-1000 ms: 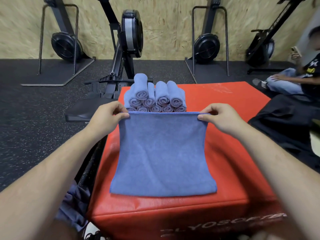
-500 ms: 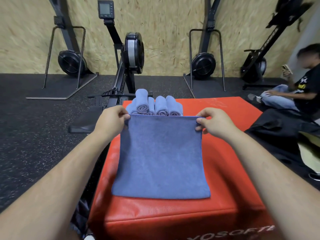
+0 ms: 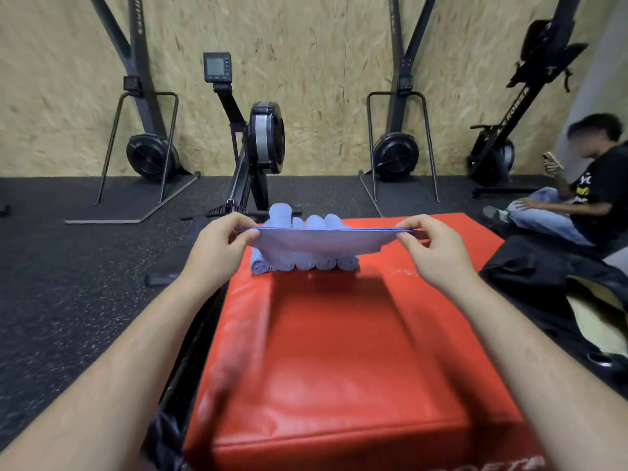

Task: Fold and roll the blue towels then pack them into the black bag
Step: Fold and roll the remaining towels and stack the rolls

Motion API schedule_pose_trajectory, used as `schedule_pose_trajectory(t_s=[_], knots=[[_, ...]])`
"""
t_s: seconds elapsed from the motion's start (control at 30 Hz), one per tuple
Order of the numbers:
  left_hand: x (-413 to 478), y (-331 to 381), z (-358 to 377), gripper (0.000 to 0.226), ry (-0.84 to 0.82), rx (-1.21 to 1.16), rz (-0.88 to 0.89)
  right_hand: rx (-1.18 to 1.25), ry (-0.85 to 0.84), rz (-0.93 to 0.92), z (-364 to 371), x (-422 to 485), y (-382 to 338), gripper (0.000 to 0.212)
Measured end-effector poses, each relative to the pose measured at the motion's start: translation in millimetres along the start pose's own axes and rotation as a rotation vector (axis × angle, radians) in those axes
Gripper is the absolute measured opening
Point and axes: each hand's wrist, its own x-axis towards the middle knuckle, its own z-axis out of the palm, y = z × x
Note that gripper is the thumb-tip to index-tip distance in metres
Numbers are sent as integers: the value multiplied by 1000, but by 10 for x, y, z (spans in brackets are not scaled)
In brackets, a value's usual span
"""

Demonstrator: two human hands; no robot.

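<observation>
Above the red bench (image 3: 339, 351), the left hand (image 3: 217, 241) and right hand (image 3: 433, 248) each pinch a corner of the blue towel (image 3: 319, 240), now lifted clear and edge-on, half hiding the rolled towels (image 3: 307, 264) at 12 o'clock.

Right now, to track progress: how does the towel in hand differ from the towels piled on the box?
The held towel is spread out; the piled towels are rolled. The held towel is aloft, pinched by the left hand and right hand; the piled towels rest on the red box. Both are blue.
</observation>
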Motion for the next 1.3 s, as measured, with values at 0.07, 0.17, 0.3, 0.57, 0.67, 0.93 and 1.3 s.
schedule_pose_trajectory(t_s=[0.07, 0.17, 0.3, 0.57, 0.67, 0.93, 1.3], knots=[[-132, -131, -24, 8, -164, 68, 15, -110, -177, 11, -67, -133, 146, 19], [-364, -318, -11, 11, -435, 47, -40, -183, -542, 78, -125, -374, 285, 21], [-634, -451, 90, 11, -725, 148, -133, -207, -806, 200, -68, -596, 356, 9], [-823, -398, 44, 5, -970, -58, -355, -57, -979, 360, -93, -694, 306, 9], [-793, -432, 90, 5, -866, -70, -363, -59, -917, 377, -28, -669, 371, 9], [-598, -660, 388, 6, -659, 16, -399, -134, -683, 362, 368, -511, 663, 5], [-472, -884, 821, 9, -440, 195, -420, -284, -556, 339, 920, -346, 964, 9]])
